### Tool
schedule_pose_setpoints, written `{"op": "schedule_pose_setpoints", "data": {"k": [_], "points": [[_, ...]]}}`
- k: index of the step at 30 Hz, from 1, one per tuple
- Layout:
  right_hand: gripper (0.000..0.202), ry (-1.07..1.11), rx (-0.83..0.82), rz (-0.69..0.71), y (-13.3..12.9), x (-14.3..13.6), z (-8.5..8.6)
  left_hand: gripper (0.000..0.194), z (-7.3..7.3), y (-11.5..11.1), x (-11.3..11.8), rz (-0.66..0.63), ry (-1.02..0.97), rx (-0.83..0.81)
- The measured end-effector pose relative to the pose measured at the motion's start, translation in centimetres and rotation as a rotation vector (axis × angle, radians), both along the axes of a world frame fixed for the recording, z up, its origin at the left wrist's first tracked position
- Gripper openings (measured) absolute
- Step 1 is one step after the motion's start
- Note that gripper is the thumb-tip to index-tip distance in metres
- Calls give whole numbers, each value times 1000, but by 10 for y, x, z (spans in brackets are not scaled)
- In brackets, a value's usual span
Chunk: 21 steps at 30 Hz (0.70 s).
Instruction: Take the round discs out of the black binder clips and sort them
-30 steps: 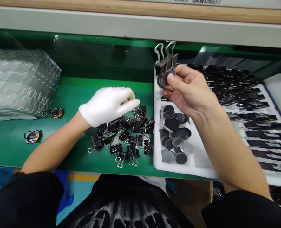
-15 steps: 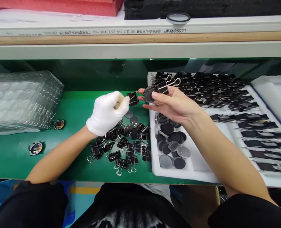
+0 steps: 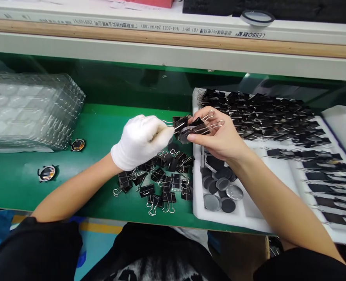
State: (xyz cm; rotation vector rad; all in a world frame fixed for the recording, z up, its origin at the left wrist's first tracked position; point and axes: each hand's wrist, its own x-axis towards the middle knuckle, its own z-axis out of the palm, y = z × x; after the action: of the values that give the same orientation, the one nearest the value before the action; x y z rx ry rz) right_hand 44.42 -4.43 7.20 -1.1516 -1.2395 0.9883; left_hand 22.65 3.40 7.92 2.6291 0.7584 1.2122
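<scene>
My gloved left hand point(image 3: 143, 140) pinches the wire handles of a black binder clip point(image 3: 178, 122), whose body meets the edge of a round dark disc point(image 3: 184, 134). My bare right hand point(image 3: 216, 132) grips that disc between thumb and fingers. A second binder clip point(image 3: 200, 127) sits on the disc's right side, its silver handles pointing right. Where the left clip's jaws touch the disc is partly hidden. Below my hands, a pile of loose binder clips point(image 3: 158, 181) lies on the green table point(image 3: 97, 187). More round discs point(image 3: 220, 183) lie in the white foam tray point(image 3: 198, 207).
Rows of clipped pieces point(image 3: 266, 113) fill the tray's far right part. Stacked clear plastic trays point(image 3: 29, 113) stand at left. Two small round parts with black tabs, a nearer one point(image 3: 47, 173) and a farther one point(image 3: 78, 144), lie beside them. A shelf edge point(image 3: 132, 48) crosses behind.
My left hand has moved right, bringing its binder clip from beside the disc onto its edge. The right hand's fingers have closed in more around the disc. The whole view has shifted slightly.
</scene>
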Motion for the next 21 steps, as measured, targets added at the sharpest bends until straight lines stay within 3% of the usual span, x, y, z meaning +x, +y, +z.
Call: {"op": "schedule_pose_setpoints", "data": {"k": [3,6,9,13,16,21], "points": [[57,-13,17,-7,-3,1,3,25,7,2,-5,34,84,-167],[56,-41,14,19,-5,2,5,32,11,4,-9,-38,224,-305],[62,-73,-19,25,-6,2,6,40,11,6,-9,-150,255,-301],[63,3,-68,45,-7,0,8,48,9,4,-8,-157,212,-244],[57,139,-85,-28,-5,0,9,49,10,-1,-6,-98,156,-292],[51,208,-136,-150,4,8,1,46,16,10,-6,-152,221,-593]]}}
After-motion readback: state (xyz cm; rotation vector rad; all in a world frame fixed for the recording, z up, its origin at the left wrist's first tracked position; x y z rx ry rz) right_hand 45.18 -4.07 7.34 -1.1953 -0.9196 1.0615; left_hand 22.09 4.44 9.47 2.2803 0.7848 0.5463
